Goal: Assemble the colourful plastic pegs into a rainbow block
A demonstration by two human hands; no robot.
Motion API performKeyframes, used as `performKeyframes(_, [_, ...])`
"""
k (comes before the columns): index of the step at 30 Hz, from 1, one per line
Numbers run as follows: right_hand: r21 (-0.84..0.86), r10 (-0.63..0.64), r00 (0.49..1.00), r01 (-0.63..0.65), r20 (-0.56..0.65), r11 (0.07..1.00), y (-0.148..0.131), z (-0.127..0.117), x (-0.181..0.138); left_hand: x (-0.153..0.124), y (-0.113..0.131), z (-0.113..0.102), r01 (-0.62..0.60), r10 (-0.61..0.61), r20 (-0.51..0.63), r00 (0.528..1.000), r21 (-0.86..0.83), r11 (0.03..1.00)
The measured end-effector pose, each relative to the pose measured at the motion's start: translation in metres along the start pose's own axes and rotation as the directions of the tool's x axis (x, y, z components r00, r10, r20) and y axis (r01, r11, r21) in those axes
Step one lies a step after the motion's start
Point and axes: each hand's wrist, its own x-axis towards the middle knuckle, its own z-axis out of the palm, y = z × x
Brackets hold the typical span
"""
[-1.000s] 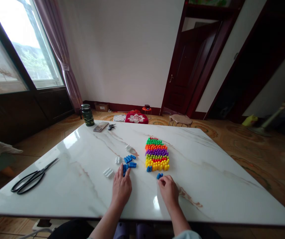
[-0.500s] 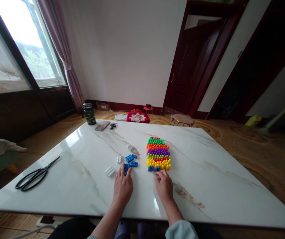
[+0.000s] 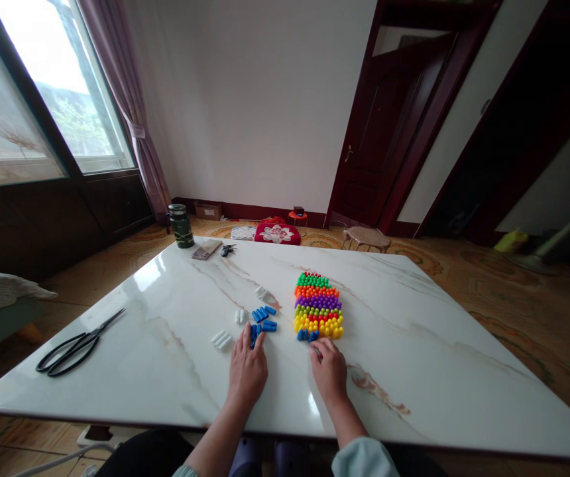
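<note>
A block of upright pegs (image 3: 317,306) stands in coloured rows on the white marble table (image 3: 166,344): red, green, orange, purple, yellow, with a short blue row (image 3: 307,334) at the near edge. My right hand (image 3: 329,370) lies just below that blue row, fingertips touching it, fingers curled. My left hand (image 3: 248,368) rests flat on the table, fingers stretched onto loose blue pegs (image 3: 261,320). White pegs (image 3: 221,340) lie left of that hand.
Black scissors (image 3: 73,346) lie at the table's left. A dark green bottle (image 3: 181,226), a phone (image 3: 206,249) and keys (image 3: 225,250) sit at the far edge. More white pegs (image 3: 260,292) lie beyond the blue ones. A stool (image 3: 366,237) and red cushion (image 3: 275,234) are on the floor.
My right hand moved forward and set a pair of blue pegs against the block's near edge, lengthening the blue row. My left hand stayed on the loose blue pegs.
</note>
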Motion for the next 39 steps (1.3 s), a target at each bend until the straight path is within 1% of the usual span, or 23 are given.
performKeyframes(5, [-0.035,0.022,1.000,-0.021,0.009,0.999,0.000,0.001,-0.001,0.000,0.000,0.001,0.000,0.000,0.005,1.000,-0.010,1.000])
performKeyframes(18, [-0.035,0.039,0.999,-0.038,0.037,0.999,-0.002,-0.001,-0.001,0.000,0.000,0.000,-0.003,0.002,-0.006,1.000,-0.013,1.000])
performKeyframes(21, [0.002,0.023,0.999,-0.024,0.049,1.000,-0.010,-0.001,-0.005,0.000,0.001,-0.002,-0.007,0.007,-0.008,1.000,-0.007,1.000])
performKeyframes(24, [0.082,-0.059,0.993,0.051,0.099,0.995,-0.027,0.003,-0.011,0.000,0.001,-0.003,-0.015,0.015,-0.012,1.000,-0.014,1.000])
performKeyframes(27, [0.173,-0.160,0.974,0.132,0.159,0.976,-0.050,0.015,-0.011,-0.001,0.000,-0.001,-0.014,0.013,-0.023,1.000,-0.032,0.999])
performKeyframes(30, [0.187,-0.191,0.970,0.161,0.151,0.969,-0.071,0.035,0.000,-0.002,-0.002,0.006,-0.010,0.006,-0.059,0.998,-0.059,0.998])
performKeyframes(33, [0.125,-0.195,0.971,0.178,0.138,0.976,-0.085,0.057,0.020,-0.003,-0.006,0.015,-0.001,-0.007,-0.120,0.993,-0.064,0.998])
performKeyframes(35, [0.066,-0.183,0.969,0.174,0.166,0.982,-0.089,0.070,0.031,-0.003,-0.008,0.019,-0.011,0.002,-0.154,0.988,-0.055,0.998])
performKeyframes(37, [0.009,-0.155,0.971,0.156,0.183,0.988,-0.090,0.080,0.035,-0.003,-0.010,0.022,-0.038,0.030,-0.169,0.985,-0.045,0.998])
performKeyframes(39, [-0.046,-0.122,0.978,0.132,0.171,0.990,-0.090,0.085,0.034,-0.003,-0.010,0.023,-0.062,0.055,-0.171,0.984,-0.038,0.997])
